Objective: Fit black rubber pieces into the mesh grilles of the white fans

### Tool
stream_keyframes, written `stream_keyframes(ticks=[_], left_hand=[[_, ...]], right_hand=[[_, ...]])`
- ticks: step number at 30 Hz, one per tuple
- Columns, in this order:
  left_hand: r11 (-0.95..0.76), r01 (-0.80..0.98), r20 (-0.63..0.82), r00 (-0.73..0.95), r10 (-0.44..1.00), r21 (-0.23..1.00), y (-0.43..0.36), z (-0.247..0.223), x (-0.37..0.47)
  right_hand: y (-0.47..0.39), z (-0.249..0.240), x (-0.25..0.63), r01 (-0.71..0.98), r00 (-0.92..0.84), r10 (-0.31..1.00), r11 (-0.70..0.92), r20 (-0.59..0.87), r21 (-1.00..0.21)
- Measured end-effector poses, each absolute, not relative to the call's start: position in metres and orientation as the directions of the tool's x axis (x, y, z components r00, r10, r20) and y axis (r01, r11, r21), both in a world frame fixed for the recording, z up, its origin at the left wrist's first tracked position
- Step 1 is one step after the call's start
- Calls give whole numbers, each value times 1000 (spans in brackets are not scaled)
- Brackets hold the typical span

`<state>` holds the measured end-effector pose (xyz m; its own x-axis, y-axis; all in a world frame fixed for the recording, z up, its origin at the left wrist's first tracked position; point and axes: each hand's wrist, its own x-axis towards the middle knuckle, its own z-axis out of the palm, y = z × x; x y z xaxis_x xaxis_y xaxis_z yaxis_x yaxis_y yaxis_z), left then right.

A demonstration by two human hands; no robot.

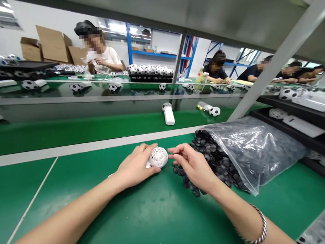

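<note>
Green worktop (156, 217) faces blue racks (156, 53), left hand (137, 164) gripping white ball (158, 157), right hand (194, 164) pinching black piece (175, 154).

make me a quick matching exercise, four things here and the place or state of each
Things
1. white openwork ball
2. twisted silver-coloured bracelet
3. clear plastic bag
4. small black pieces

Places or states
A. lying open-mouthed on the green worktop
B. held by the fingers of the left hand
C. heaped, some spilled out close to the right hand
D. around the right forearm

Pairs: 1-B, 2-D, 3-A, 4-C
</note>
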<state>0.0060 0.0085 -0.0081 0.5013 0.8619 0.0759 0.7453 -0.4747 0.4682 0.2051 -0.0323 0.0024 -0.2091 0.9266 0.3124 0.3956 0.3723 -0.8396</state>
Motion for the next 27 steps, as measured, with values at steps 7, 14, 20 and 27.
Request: stream_keyframes(ticks=[7, 14, 20, 27], left_hand=[[-459, 728, 80, 491, 868, 508, 8, -8, 6], [-472, 720, 105, 493, 864, 509, 8, -8, 8], [-494, 719, 138, 495, 858, 489, 6, -7, 9], [-477, 707, 155, 471, 868, 522, 6, -8, 11]], right_hand=[[-34, -9, 196, 419, -300, 890, 447, 344, -791], [-29, -12, 192, 519, -297, 842, 538, 450, -664], [-22, -20, 192, 465, -254, 886, 463, 387, -755], [-13, -35, 190, 248, -287, 907, 381, 308, -891]])
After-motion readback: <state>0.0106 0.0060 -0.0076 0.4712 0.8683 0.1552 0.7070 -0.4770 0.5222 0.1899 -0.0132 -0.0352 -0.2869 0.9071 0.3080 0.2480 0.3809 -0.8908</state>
